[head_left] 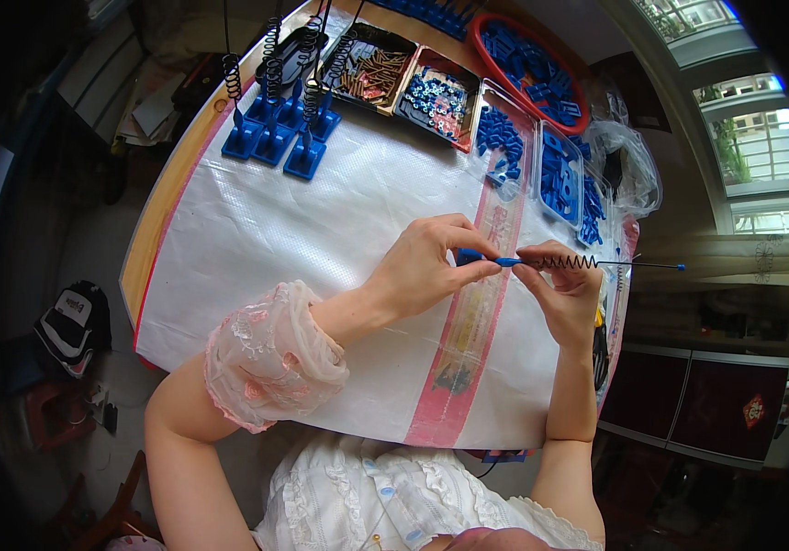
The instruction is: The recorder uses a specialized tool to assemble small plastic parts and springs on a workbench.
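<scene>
Pinching a small blue part [508, 262] between thumb and fingertips of the left hand [424, 262], held it above the table [157, 230] near a pink stripe [433, 409]. Pinched it with the right hand [567, 294] too, thumb and finger pressed close by the black spring [570, 262]. Pointed the thin black rod [637, 264] to the right, with a blue tip [681, 267] at its end. Had a wider blue piece [468, 257] just beside the small part, half hidden by the left hand. Could not tell if joined. Saw blue stands [272, 144] with curly black wires [272, 55] at the back left. Saw, to their right, a black tray [358, 103] of brown screws [378, 72], a tray [431, 132] of tiny shiny bits [433, 95], clear boxes [536, 174] of blue bits [559, 179], and behind those a big red bowl [475, 37] of more blue bits.
</scene>
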The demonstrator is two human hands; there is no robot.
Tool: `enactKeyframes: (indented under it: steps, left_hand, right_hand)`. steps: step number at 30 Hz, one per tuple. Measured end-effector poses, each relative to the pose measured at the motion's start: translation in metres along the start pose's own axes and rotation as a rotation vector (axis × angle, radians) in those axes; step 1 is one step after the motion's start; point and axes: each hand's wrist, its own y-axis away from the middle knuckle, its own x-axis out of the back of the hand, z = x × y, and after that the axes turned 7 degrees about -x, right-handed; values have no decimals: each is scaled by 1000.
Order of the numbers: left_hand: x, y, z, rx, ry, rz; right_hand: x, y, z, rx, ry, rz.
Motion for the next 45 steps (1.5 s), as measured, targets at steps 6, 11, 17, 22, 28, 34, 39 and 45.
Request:
enactKeyframes:
  steps: [6, 11, 17, 22, 28, 34, 39, 45]
  left_hand:
    - [-1, 1, 0, 30, 49, 2]
    - [-1, 2, 4, 40, 37, 4]
    - [-3, 3, 2, 51, 38, 28]
    - [-3, 3, 1, 63, 58, 25]
    - [-2, 4, 2, 39, 23, 40]
    - [-2, 4, 2, 39, 30, 46]
    - [-3, 4, 3, 49, 44, 40]
    - [-1, 3, 5, 41, 27, 25]
  right_hand:
    - [1, 0, 0, -108, -59, -48]
    - [2, 0, 4, -74, -78, -56]
    - [-2, 0, 6, -80, -93, -41]
    - [-2, 0, 7, -97, -106, -37]
    - [-3, 0, 9, -90, -125, -36]
    - [-3, 0, 10, -86, -119, -44]
    - [-2, 0, 9, -85, -112, -50]
    - [-2, 0, 9, -80, -115, -60]
